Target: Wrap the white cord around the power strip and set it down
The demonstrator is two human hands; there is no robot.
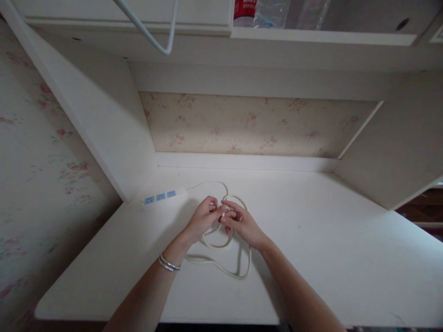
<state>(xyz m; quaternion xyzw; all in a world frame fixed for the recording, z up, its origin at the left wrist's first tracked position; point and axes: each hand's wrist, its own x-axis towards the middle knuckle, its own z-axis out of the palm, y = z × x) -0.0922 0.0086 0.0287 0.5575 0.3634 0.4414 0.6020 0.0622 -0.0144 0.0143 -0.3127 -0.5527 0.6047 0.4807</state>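
A white power strip (164,198) with three blue socket blocks lies at the left on the white desk. From its right end a cream power cord (245,272) runs out and lies in loose loops over the middle of the desk. My left hand (206,215) and my right hand (241,223) meet above the loops, fingertips almost touching. Both are closed in a pinch on a part of the cord between them. The fingers partly hide the piece they hold, so its exact shape is unclear.
White side panels (104,115) close in the desk (328,240) at left and right. Overhead runs a shelf (263,50) holding a red-labelled bottle (244,11) and clear plastic. A pale bent rod (168,50) hangs at the upper left. Floral wallpaper (249,122) covers the back.
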